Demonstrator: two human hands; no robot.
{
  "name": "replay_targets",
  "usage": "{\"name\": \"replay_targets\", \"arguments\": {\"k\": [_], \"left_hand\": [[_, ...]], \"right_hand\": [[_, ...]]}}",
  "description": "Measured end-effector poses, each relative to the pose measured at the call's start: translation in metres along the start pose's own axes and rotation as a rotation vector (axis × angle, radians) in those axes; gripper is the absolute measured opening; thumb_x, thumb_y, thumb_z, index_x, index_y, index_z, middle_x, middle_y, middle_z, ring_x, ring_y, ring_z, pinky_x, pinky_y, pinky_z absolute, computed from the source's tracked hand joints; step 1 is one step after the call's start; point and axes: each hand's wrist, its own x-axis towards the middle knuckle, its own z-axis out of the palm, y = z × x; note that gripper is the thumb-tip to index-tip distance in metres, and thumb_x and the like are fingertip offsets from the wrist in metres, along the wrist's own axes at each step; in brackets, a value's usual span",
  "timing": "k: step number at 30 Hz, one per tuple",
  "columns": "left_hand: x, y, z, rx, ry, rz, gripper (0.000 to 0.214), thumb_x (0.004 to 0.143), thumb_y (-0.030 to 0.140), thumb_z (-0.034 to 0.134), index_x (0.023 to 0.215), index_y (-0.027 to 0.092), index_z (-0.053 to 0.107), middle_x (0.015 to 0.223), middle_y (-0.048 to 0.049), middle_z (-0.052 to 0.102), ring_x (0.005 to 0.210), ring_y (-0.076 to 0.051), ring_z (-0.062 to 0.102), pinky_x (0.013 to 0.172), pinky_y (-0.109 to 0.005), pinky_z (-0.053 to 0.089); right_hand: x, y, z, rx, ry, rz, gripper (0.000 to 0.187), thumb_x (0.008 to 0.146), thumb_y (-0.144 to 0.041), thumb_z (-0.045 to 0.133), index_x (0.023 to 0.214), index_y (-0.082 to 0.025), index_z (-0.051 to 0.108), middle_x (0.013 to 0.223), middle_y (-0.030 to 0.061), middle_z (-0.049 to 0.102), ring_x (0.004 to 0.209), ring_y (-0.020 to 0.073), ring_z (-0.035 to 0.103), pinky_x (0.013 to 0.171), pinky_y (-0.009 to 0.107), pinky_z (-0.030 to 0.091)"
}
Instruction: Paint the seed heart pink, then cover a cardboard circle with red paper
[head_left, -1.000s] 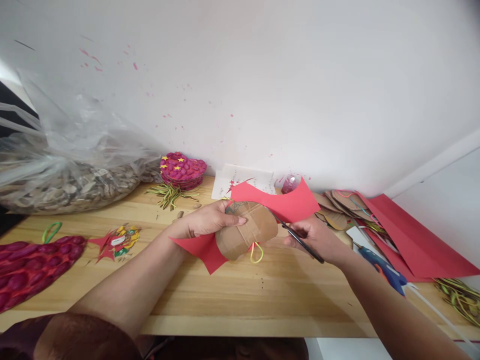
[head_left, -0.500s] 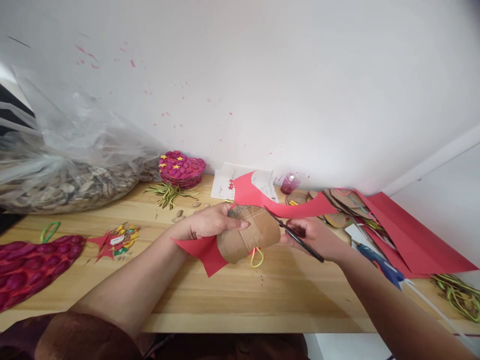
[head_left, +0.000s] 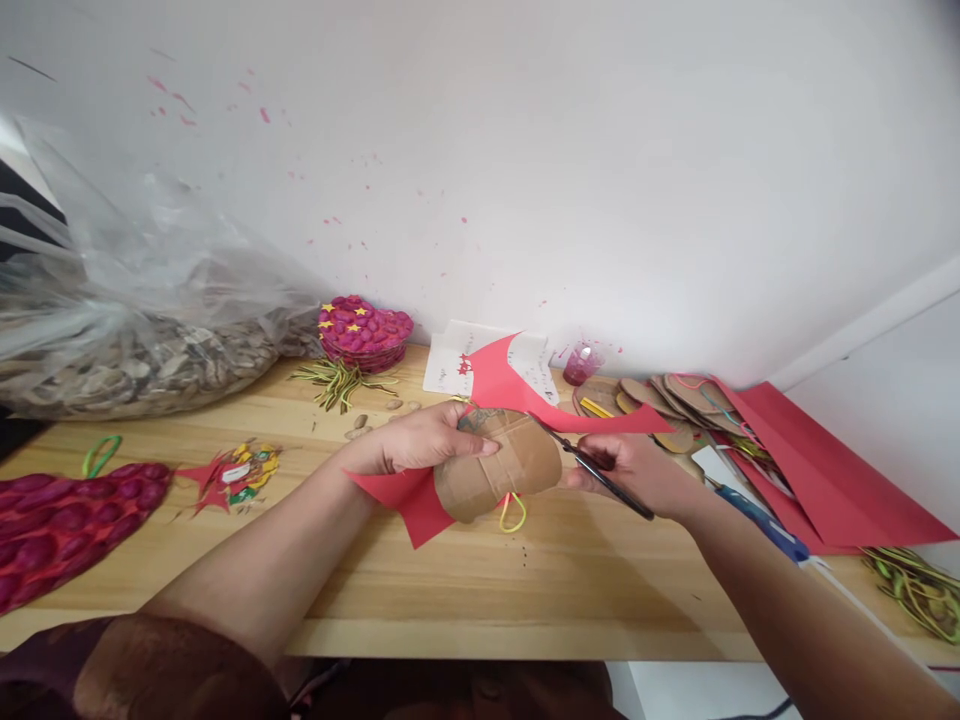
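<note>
- Pink-specked white wall [head_left: 525,150] rose behind a wooden worktop [head_left: 480,620] laden with craft materials.
- The left hand [head_left: 427,440] pinched a rounded piece of cardboard [head_left: 510,470] above the worktop, thumb pressed on top; its other fingers were mostly hidden underneath. That hold seemed meant to steady the piece against the blades.
- Red paper [head_left: 502,380] stuck out from beneath the cardboard, one part towards the wall, another near the left wrist. Whether the two were glued together could not be told.
- The right hand [head_left: 637,475] had its fingers curled round the scissors [head_left: 604,482], though how they sat in the handles was unclear. The blades met the cardboard's far edge, probably so the rim could guide them.
- A yellow loop [head_left: 513,514] hung at the near edge of the cardboard, apart from the blades.
- On the left, a clear plastic bag [head_left: 112,355] held many flat, brownish pieces, perhaps seeds or shells.
- By the wall, a small cup [head_left: 581,364] looked dark pink inside; paint or mere staining, one could not tell.
- To the right, a blue glue gun [head_left: 765,520] lay beside red sheets [head_left: 847,480], perhaps placed there for easy reach.
</note>
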Motion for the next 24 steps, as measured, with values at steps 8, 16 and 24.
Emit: {"name": "replay_targets", "arguments": {"k": [8, 16, 24], "left_hand": [[0.0000, 0.0022, 0.0013, 0.007, 0.008, -0.010, 0.039, 0.072, 0.034, 0.088, 0.106, 0.018, 0.078, 0.104, -0.0085, 0.079, 0.093, -0.022, 0.074, 0.092, -0.035, 0.054], [0.0010, -0.0023, -0.0033, 0.022, -0.003, -0.008, 0.042, 0.073, 0.034, 0.086, 0.111, 0.018, 0.077, 0.107, -0.0099, 0.079, 0.094, -0.023, 0.074, 0.091, -0.036, 0.055], [0.0022, -0.0052, -0.0067, 0.048, -0.023, -0.003, 0.045, 0.075, 0.034, 0.084, 0.116, 0.019, 0.075, 0.114, -0.0109, 0.077, 0.103, -0.026, 0.072, 0.098, -0.039, 0.052]], "right_hand": [[-0.0028, 0.0008, -0.0013, -0.007, -0.015, -0.033, 0.045, 0.075, -0.059, 0.072, 0.069, -0.021, 0.049, 0.066, -0.0052, 0.042, 0.064, 0.0119, 0.037, 0.059, 0.027, 0.030], [-0.0017, -0.0021, 0.0043, -0.007, 0.011, -0.084, 0.051, 0.076, -0.059, 0.072, 0.063, -0.021, 0.041, 0.063, -0.0061, 0.032, 0.060, 0.0100, 0.029, 0.053, 0.026, 0.023], [-0.0019, 0.0020, 0.0002, -0.026, -0.012, -0.018, 0.049, 0.073, -0.064, 0.072, 0.068, -0.021, 0.049, 0.066, -0.0051, 0.043, 0.064, 0.0124, 0.039, 0.058, 0.027, 0.031]]}}
